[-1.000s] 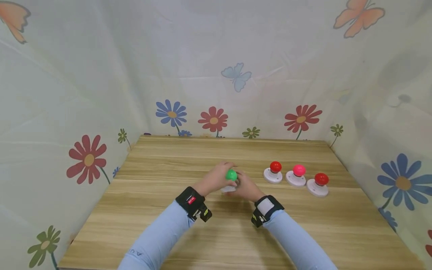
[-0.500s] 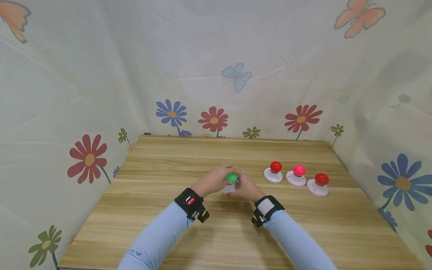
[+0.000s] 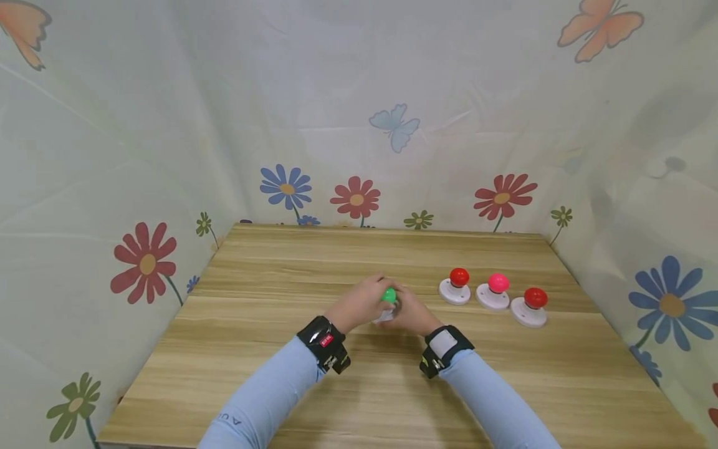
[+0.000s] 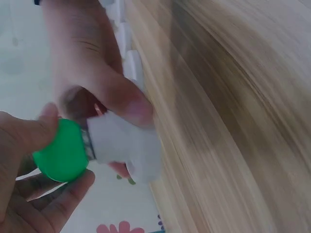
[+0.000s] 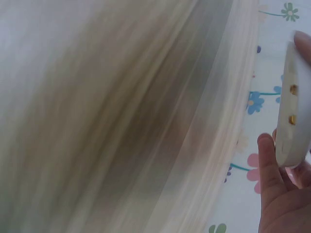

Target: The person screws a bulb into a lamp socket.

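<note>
Both hands meet over the middle of the table, around one lamp. My left hand [image 3: 361, 304] pinches the round green light bulb [image 4: 62, 151] between thumb and fingers. My right hand [image 3: 415, 313] grips the white lamp socket [image 4: 146, 150], its thumb lying across the base in the left wrist view. Some of the bulb's metal screw thread shows between the green globe and the socket neck. Seen from the right wrist, the socket's underside has brass-coloured terminals [image 5: 292, 119] and is lifted off the tabletop. Fingers hide much of the lamp in the head view.
On the right of the wooden table [image 3: 269, 262] stand three white sockets with bulbs: a red bulb [image 3: 459, 277], a pink bulb [image 3: 498, 283] and another red bulb [image 3: 535, 297]. A flower-printed curtain [image 3: 336, 93] encloses the back and sides.
The lamp first dipped slightly, then shifted a little to the right. My left hand has changed its hold and turned around the green bulb, while my right hand keeps gripping the socket.
</note>
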`<state>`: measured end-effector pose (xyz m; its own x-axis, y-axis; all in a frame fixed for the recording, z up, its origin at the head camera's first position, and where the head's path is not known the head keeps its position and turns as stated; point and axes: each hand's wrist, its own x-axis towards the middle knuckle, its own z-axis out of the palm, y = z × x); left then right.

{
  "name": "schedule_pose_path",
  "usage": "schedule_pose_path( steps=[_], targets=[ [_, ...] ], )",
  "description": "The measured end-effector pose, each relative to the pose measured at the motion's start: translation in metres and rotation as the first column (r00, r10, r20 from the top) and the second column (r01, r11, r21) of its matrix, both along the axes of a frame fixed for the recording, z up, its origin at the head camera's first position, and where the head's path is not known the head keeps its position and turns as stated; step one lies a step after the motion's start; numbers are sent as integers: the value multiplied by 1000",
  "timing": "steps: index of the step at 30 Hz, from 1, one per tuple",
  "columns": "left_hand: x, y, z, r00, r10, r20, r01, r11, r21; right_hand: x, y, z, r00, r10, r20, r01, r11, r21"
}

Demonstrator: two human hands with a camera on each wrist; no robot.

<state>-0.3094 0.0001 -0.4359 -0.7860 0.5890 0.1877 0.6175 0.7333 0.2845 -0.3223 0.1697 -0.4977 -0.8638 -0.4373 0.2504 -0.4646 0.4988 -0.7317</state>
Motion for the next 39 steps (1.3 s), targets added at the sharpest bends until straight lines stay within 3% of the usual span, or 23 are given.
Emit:
schedule_pose_path(
  steps=[5,9,13,16,20,23,29,35,39],
  targets=[
    [0,-1,0,998,59,-14,-58,998,29,0,-2,-1,1000,-7,4,7,1000,11],
    [0,-3,3,999,51,8,-51,998,37,-1,-2,-1,1000,-16,4,16,1000,6],
    [-3,-7,7,996,18,88,-23,998,50,-1,-2,1,999,-36,0,36,999,27],
    [-6,-11,10,990,-38,137,31,998,58,0,-2,2,999,-47,21,46,999,25],
    [-8,-16,17,983,-106,153,96,993,69,1,-3,6,997,-44,63,44,999,3],
    [-7,-17,20,980,-119,158,108,991,82,2,-2,6,996,-42,75,42,999,3],
    [-5,-14,20,987,-78,139,72,996,45,0,-2,4,997,-29,70,28,999,17],
    [-1,-9,19,996,34,82,-36,999,27,1,-4,7,999,-21,33,19,998,54],
    [-1,-8,15,997,71,27,-72,997,31,0,-5,8,1000,4,8,-5,999,52]
  ],
)
